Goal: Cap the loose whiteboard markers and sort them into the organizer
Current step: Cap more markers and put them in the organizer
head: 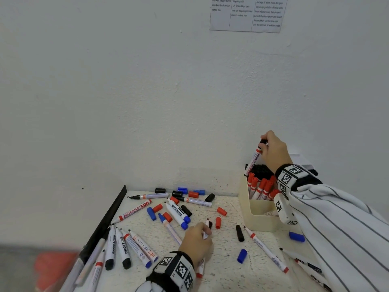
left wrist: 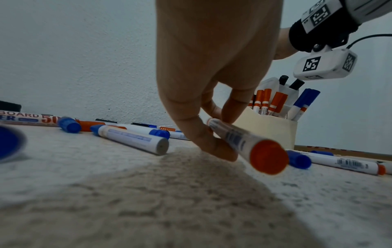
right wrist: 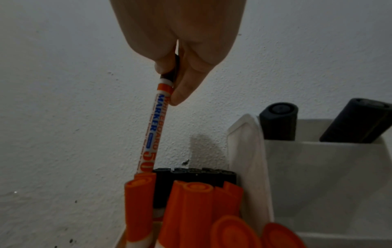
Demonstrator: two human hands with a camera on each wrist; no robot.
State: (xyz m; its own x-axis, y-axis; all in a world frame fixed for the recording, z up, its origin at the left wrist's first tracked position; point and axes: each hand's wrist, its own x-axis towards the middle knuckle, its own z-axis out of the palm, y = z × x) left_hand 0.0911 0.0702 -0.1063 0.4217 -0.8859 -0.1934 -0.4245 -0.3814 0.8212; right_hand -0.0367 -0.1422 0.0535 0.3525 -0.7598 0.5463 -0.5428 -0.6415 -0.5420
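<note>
My right hand (head: 271, 150) pinches the black cap end of a whiteboard marker (head: 253, 159) (right wrist: 153, 127), held upright with its lower end among the black-capped markers (right wrist: 195, 174) at the back of the cream organizer (head: 261, 220). Red-capped markers (right wrist: 191, 209) stand in front of them. My left hand (head: 200, 234) (left wrist: 214, 127) grips a red-ended marker (left wrist: 244, 142) low over the table, its tip towards a dark cap (head: 210, 224). Loose markers and caps lie scattered around it.
Uncapped markers (head: 124, 247) lie fanned at the table's left by a black edge strip (head: 109, 218). Loose red caps (head: 219, 222), blue caps (head: 242, 256) and black caps (head: 240, 232) dot the middle. A white wall stands close behind. Blue-capped markers (left wrist: 303, 102) stand in another organizer compartment.
</note>
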